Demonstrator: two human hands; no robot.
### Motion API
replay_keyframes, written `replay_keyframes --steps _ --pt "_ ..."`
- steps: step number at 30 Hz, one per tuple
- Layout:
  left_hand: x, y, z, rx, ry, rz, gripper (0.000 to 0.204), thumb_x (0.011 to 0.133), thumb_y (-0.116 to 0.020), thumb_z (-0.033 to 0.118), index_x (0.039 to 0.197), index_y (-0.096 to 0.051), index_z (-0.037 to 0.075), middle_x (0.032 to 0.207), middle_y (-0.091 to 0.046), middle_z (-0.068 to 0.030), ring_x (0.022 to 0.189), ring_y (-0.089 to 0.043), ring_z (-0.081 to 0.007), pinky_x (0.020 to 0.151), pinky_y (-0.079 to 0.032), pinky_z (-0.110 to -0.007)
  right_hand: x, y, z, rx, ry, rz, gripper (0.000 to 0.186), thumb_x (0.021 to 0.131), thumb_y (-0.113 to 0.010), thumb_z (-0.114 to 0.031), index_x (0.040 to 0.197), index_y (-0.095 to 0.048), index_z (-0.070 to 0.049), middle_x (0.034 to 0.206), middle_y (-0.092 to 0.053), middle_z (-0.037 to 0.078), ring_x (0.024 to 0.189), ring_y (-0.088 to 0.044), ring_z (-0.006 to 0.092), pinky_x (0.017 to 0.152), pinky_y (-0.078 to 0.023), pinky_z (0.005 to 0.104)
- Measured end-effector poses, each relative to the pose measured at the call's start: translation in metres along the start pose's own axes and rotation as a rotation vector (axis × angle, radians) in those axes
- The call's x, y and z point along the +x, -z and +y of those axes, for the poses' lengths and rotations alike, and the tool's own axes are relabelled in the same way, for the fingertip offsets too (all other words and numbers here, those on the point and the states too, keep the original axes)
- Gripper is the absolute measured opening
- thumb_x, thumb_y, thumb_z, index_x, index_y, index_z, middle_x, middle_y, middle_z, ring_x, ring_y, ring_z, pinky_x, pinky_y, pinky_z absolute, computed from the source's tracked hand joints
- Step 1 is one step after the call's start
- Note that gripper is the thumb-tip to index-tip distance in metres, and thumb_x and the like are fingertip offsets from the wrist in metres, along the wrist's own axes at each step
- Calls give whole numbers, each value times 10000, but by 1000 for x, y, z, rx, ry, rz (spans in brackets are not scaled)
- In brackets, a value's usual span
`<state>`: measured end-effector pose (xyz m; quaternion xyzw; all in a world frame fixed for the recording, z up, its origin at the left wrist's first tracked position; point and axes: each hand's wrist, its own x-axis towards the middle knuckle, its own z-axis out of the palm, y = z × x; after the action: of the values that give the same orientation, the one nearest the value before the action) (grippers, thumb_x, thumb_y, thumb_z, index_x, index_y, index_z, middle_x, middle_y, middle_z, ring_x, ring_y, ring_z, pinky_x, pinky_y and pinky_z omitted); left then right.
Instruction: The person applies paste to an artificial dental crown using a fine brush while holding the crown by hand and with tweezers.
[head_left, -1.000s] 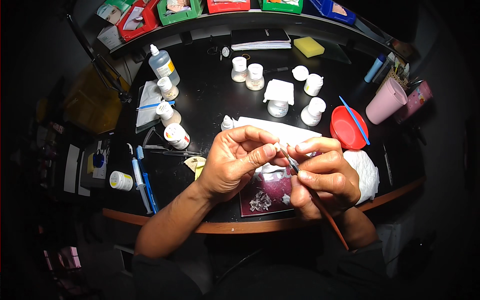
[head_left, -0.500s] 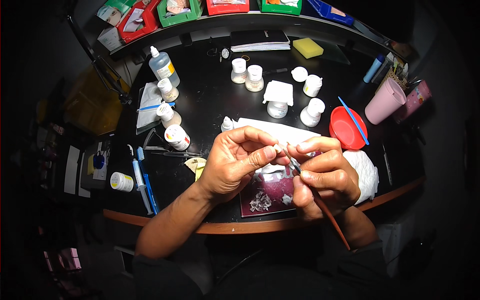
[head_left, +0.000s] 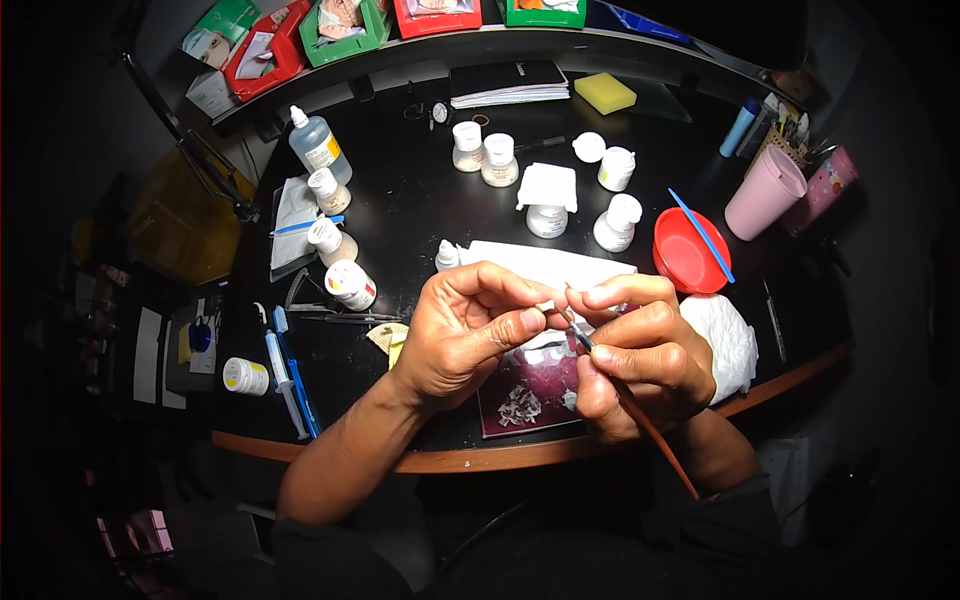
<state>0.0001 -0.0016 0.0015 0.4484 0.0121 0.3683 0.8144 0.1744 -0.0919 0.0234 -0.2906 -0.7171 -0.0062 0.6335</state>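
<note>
Above the front of the desk, my left hand point(head_left: 462, 330) pinches a tiny whitish piece point(head_left: 546, 307) between thumb and fingertips; its exact kind is too small to make out. My right hand point(head_left: 650, 350) grips a thin brush point(head_left: 655, 440) with a reddish-brown handle, its tip pointing up at the piece. The fingertips of both hands almost meet. Below them lies a maroon glossy slab point(head_left: 500, 425), partly hidden by my hands, with a heap of pale shavings point(head_left: 520, 405) on it. White paper point(head_left: 540, 258) lies just behind.
Several small white-capped bottles point(head_left: 500, 165) stand behind and left of my hands. To the right are a red bowl point(head_left: 680, 262) with a blue stick across it, a crumpled white tissue point(head_left: 725, 350) and a pink cup point(head_left: 765, 195). A syringe point(head_left: 285, 380) lies at left.
The whole view has shifted slightly, so the desk things sit a little further left. Both hands keep their grips; the brush tip and the piece remain close together.
</note>
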Motion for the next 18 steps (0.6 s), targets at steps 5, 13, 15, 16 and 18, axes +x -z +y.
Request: replay_keyframes --steps 5,13,15,16,18 --pt "0 2 -1 2 -6 -9 131 928 -716 -11 1037 -647 10 1109 -708 -188 1043 -709 -247 948 -571 -370 -1 0 1 -8 4 -7 258 696 -710 138 896 -626 -2 849 -657 120 1021 -689 341 846 -649 422" --pt "-1 2 -1 22 -10 -1 125 926 -709 -28 1026 -653 21 1092 -712 -187 1038 -707 -249 957 -560 -385 0 0 2 1 13 -4 272 684 -705 150 897 -630 0 846 -654 120 1002 -695 342 830 -648 417" --pt "-1 3 -2 23 -10 -6 127 926 -709 -28 1028 -652 21 1094 -712 -189 1038 -708 -250 959 -560 -386 -1 0 1 3 10 0 269 686 -704 149 897 -629 -1 844 -654 121 1004 -695 343 833 -648 418" --pt "-1 3 -2 25 -10 -12 129 925 -710 -28 1030 -651 20 1096 -712 -190 1038 -708 -251 960 -559 -387 -1 -1 1 3 7 5 267 689 -703 148 896 -629 -2 843 -654 121 1006 -695 343 835 -648 419" --pt "-1 2 -1 23 -7 -7 130 927 -709 -26 1033 -649 18 1097 -712 -191 1036 -708 -252 957 -560 -386 1 1 0 17 -2 1 264 691 -703 147 895 -628 -3 842 -653 121 1007 -695 343 839 -648 420"
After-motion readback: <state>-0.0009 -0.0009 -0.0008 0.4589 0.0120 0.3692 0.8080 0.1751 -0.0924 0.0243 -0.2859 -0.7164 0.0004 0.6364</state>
